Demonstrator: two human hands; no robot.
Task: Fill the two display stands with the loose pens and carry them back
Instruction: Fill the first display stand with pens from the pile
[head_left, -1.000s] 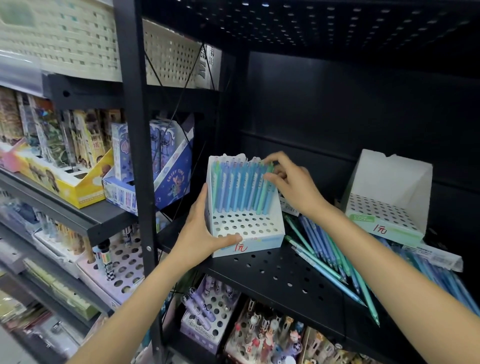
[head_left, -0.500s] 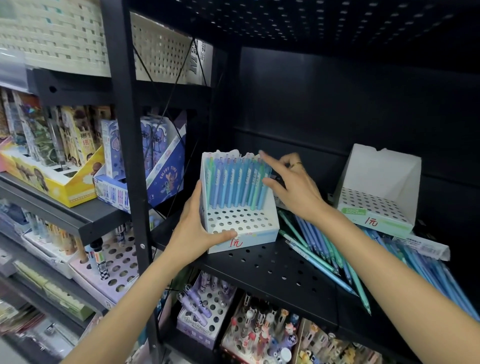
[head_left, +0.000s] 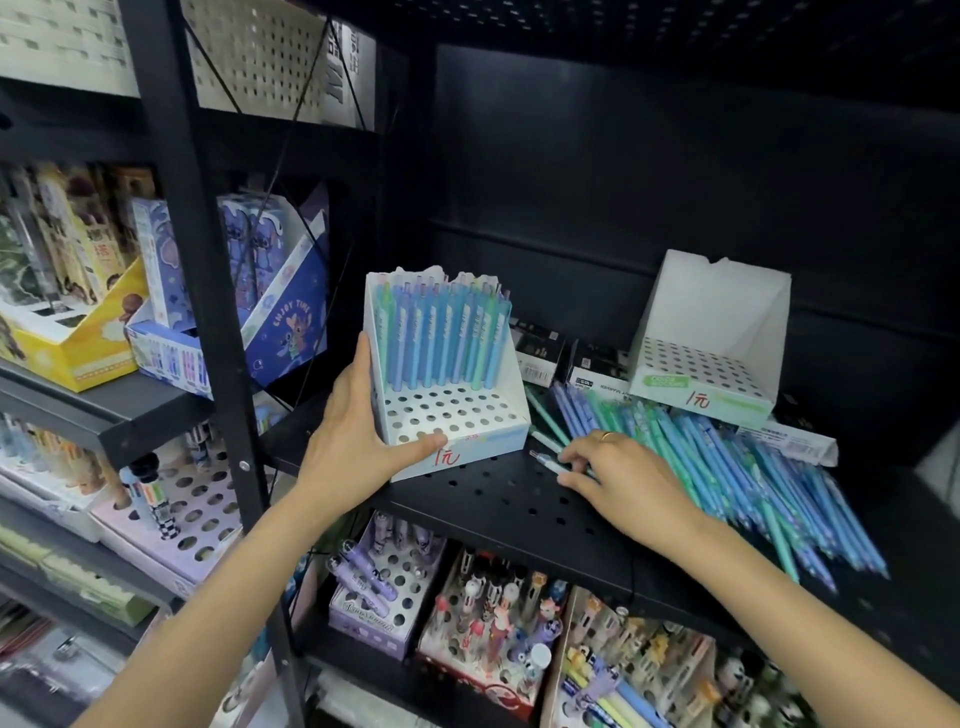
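Left hand (head_left: 358, 441): curled round the left wall and front corner of stand 1 (head_left: 441, 384), thumb along the front lip; steadies it on the shelf (head_left: 498, 499).
Right hand (head_left: 618, 475): palm down on the shelf, fingertips (head_left: 569, 462) closing on 1 pen (head_left: 545, 461) at the near edge of the heap; looks like a pinch, but whether the pen is off the shelf I cannot tell.
Stand 1: just left of the right hand, apart from it. Back rows hold upright blue and green pens; front 3 or so rows of holes bare.
Stand 2 (head_left: 711, 364): beyond and right of the right hand, well apart from the left hand; no pens in it.
Loose pens (head_left: 727, 467): heap lying flat, starting under the right fingers and fanning away to its right and toward the viewer.
Key relation: pinched pen lies pointing left toward stand 1, long axis roughly level along the shelf front. Judgement: it must be tipped from flat to upright, then carried a short way left and up to a bare front hole. Right hand is the nearer one; left is taken up with holding.
Progress: judged early; stand 1 part full, stand 2 untouched, most pens loose.
Hidden: pen tip ends under the right palm; exact count in stand 1 unreadable; far right of heap blurred; small dark boxes (head_left: 540, 348) behind the heap half covered.
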